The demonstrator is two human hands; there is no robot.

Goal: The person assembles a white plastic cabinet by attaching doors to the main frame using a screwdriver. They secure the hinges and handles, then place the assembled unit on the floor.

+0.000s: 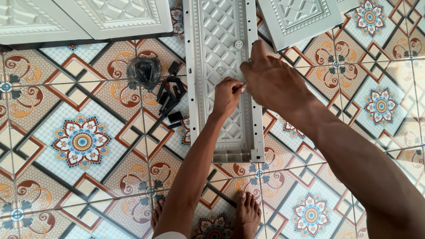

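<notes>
Bare feet (230,212) planted on patterned floor tiles (82,141), just short of the long white plastic panel's (221,40) near end. Left hand (226,96) resting on the panel's middle, fingers curled together around something too small to tell. Right hand (270,79) beside it, fingers pinched at the panel's right rim. Black plastic clips (170,97) and clear bag (144,71) left of the panel. More white panels (88,17) beyond.

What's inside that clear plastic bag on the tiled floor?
The clear bag holds small black pieces, like the loose black plastic parts scattered beside it. Their exact shape is hidden by the crumpled, glaring plastic.
</notes>
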